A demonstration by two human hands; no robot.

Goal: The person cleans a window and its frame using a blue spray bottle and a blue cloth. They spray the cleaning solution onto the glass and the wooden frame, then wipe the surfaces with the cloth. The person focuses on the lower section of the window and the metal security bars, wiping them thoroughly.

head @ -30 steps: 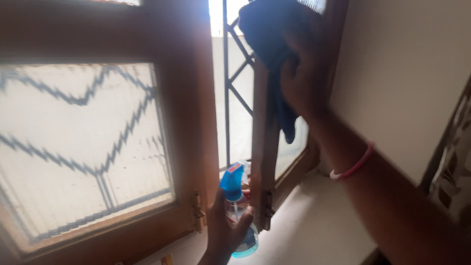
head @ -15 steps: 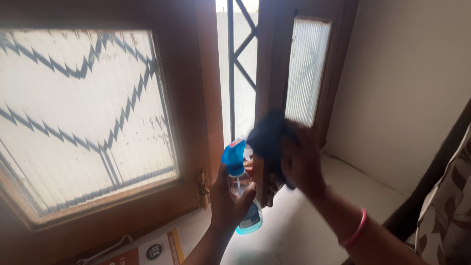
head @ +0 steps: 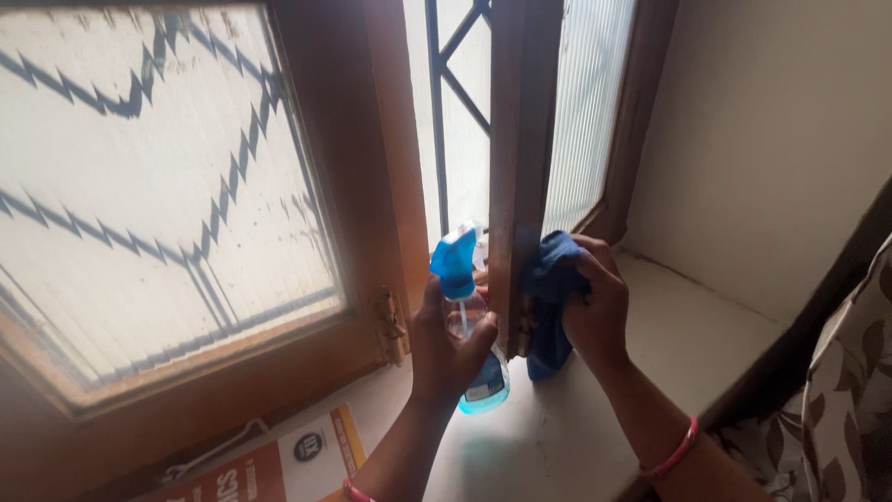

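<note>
My left hand [head: 446, 349] grips a clear spray bottle [head: 469, 325] with a blue trigger head and blue liquid, held upright just left of the open window sash [head: 517, 158]. My right hand [head: 595, 302] clutches a blue cloth [head: 550, 307] bunched against the lower edge of that brown wooden sash, near the sill. A pink bangle sits on my right wrist. The sash holds ribbed frosted glass [head: 581, 102].
A closed window pane [head: 158, 195] with frosted glass fills the left. A metal grille [head: 452, 84] shows through the gap. The white sill [head: 650, 353] runs below. A red and white printed carton [head: 269, 465] lies at the bottom left. A patterned curtain [head: 850, 409] hangs right.
My right hand has swept the cloth from the top of the sash down to its bottom edge. The view has dropped toward the sill. My left hand stayed beside the sash with the bottle.
</note>
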